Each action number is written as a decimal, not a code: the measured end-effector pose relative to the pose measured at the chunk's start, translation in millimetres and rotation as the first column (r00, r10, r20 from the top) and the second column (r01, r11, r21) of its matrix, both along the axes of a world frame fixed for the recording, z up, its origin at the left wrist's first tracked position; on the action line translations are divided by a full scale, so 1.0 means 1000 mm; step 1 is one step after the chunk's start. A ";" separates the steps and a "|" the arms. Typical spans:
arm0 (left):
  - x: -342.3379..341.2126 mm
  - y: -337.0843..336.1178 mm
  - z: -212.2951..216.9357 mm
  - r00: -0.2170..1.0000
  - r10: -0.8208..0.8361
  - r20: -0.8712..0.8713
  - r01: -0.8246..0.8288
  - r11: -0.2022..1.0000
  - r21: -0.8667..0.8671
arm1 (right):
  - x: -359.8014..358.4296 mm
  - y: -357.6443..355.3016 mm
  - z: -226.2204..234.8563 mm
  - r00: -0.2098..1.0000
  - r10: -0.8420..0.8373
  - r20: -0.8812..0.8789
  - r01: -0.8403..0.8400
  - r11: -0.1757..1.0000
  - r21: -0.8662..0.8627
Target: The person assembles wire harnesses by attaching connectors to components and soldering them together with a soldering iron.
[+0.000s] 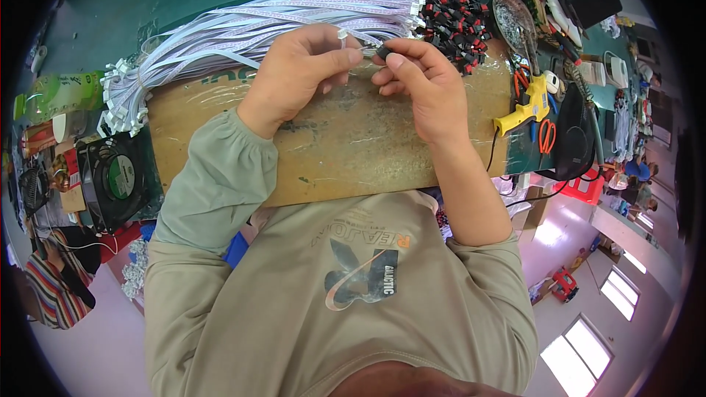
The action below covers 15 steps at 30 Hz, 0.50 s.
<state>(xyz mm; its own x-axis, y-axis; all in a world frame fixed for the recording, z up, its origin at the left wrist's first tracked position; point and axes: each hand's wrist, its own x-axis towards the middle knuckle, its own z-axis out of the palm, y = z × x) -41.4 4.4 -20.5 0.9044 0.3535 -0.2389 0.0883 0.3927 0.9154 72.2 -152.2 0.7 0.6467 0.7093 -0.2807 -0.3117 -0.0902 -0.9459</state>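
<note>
Over the tan work board, my left hand pinches a white-ended cable connector between thumb and fingertips. Facing it, my right hand grips a small black part between thumb and forefinger. A narrow gap separates the fingertips of the two hands. Behind them lies a thick bundle of white flat ribbon cables, with white plugs at both ends. Beside the bundle's right end is a heap of small black and red parts.
On the right lie a yellow hot glue gun, orange-handled scissors and a round dish. A black fan stands at left, below a green bottle. Another person in stripes is at far left.
</note>
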 end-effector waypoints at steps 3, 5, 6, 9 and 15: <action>0.000 0.000 0.002 1.000 -0.013 -0.008 0.012 1.000 -0.011 | 0.000 0.000 0.000 1.000 0.005 0.007 -0.005 1.000 0.000; 0.000 0.000 0.002 1.000 -0.010 -0.010 0.010 1.000 -0.009 | -0.001 0.000 0.000 1.000 0.007 0.007 -0.007 1.000 -0.002; 0.000 0.000 0.001 1.000 -0.009 -0.011 0.009 1.000 -0.008 | -0.001 0.000 0.000 1.000 0.011 0.021 -0.011 1.000 -0.004; 0.000 0.000 0.001 1.000 -0.007 -0.009 0.007 1.000 -0.015 | -0.001 -0.001 -0.002 0.999 0.017 0.042 -0.017 1.000 -0.006; 0.000 0.000 0.001 1.000 -0.001 -0.012 0.001 1.000 -0.010 | -0.001 -0.001 -0.003 0.999 0.018 0.043 -0.018 1.000 -0.001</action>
